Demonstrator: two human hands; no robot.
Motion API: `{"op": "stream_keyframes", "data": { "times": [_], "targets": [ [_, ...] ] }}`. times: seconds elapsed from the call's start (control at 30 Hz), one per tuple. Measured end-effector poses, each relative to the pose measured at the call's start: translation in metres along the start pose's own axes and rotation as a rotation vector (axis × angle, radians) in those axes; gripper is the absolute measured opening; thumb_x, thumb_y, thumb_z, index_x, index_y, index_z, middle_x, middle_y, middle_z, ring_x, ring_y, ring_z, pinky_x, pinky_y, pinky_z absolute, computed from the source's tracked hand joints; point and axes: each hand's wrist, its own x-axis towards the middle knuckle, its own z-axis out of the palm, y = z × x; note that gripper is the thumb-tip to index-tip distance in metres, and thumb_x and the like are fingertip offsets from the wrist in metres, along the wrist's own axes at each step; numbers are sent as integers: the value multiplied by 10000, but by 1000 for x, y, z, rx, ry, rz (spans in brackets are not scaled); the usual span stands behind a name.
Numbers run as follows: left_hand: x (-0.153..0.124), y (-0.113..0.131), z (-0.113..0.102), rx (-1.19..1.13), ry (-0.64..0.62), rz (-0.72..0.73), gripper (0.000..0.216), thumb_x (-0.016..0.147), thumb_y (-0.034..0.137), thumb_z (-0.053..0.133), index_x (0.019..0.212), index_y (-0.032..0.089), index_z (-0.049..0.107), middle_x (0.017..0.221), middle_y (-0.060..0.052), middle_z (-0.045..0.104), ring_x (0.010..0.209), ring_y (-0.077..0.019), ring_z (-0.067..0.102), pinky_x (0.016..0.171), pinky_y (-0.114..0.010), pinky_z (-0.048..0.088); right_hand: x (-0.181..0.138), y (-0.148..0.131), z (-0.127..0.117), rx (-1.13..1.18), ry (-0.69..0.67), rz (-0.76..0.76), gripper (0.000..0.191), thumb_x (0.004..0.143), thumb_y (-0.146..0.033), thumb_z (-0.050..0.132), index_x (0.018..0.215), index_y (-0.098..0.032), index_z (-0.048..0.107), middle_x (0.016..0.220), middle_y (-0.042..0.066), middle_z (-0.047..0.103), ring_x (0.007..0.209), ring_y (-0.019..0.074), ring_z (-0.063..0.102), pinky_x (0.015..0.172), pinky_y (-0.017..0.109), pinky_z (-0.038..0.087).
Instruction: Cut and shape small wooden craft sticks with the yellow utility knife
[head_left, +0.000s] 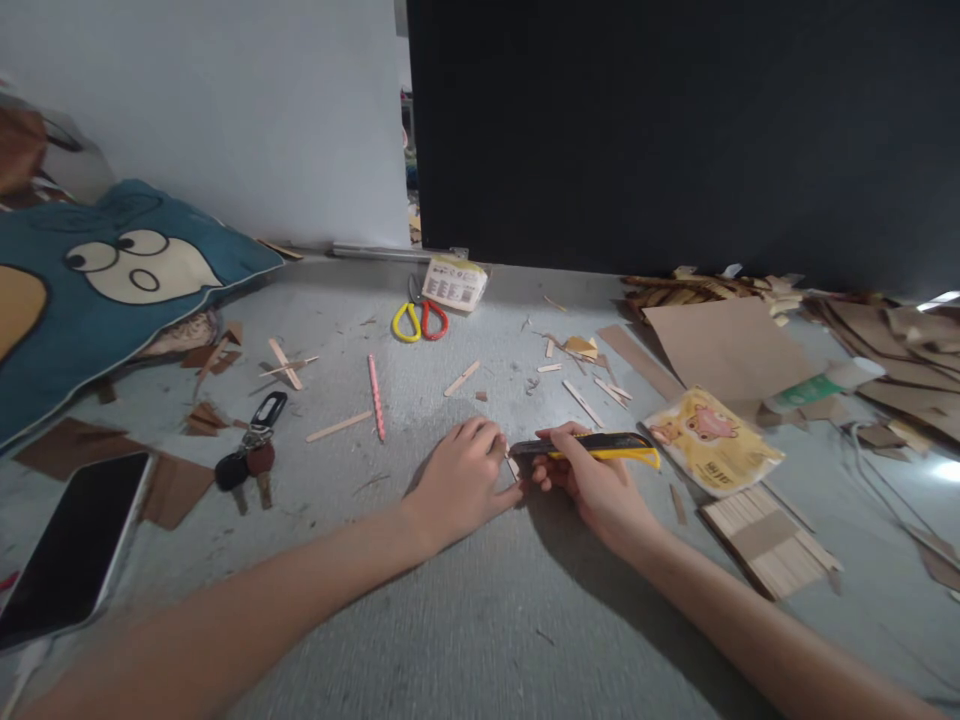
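My right hand [592, 485] grips a yellow and black utility knife [619, 443], its front end pointing left toward my other hand. Pinched between the fingers of my left hand [461, 470] is a short pale piece of wooden stick [513, 467], mostly covered by the fingers. The knife's tip is at or very close to this piece; whether they touch I cannot tell. Beyond the hands lie a loose craft stick [462, 379] and several cut slivers [583, 403]. A pink twisted rod [376, 398] and another craft stick [339, 427] are left of my left hand.
Scissors [420, 320] lie beside a small packet [455, 283] at the back. Keys [251, 462], a phone [73, 545] and a blue cushion [142, 265] occupy the left. On the right are a yellow packet [712, 440], bundled craft sticks [769, 540] and cardboard [731, 345].
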Motion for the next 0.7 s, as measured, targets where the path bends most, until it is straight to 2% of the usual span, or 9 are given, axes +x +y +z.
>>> {"op": "stream_keyframes", "data": {
  "times": [0.3,0.7],
  "targets": [
    [0,0,0,-25,21,-6,277,893,363,755,1047,144,688,1077,-134,670,1125,-328,602,931,-479,543,5,2,-5,-16,21,0,161,818,-391,727,819,-236,688,662,40,715,588,195,677,594,341,594],
    [1,2,-2,18,4,-9,326,893,408,763,1050,131,692,1083,-132,676,1129,-327,607,932,-470,552,8,-1,-3,108,75,111,106,803,-299,738,794,-194,725,650,50,720,594,168,674,577,284,596]
  ]
}}
